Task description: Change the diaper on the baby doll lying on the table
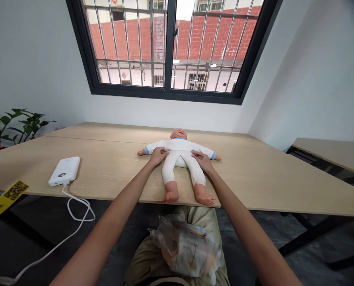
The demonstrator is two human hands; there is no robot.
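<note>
A baby doll [184, 147] lies on its back on the wooden table, head away from me and feet near the front edge. White cloth with blue cuffs and a blue collar covers it, while its feet are bare. My left hand [158, 155] is at one side of the doll's waist, thumb and fingers pinched at the white cloth. At the opposite side, my right hand [202, 159] has its fingers curled against the cloth at the waist. The fingertips are partly hidden. Across my lap lies a crumpled, translucent, brown-stained sheet or bag [189, 248].
A white power bank [65, 171] with a white cable [75, 232] sits on the left of the table [272, 174]; the cable hangs over the front edge. Leafy plants [16, 125] stand at far left. A barred window [166, 93] is behind. Another tabletop [335, 153] stands at right.
</note>
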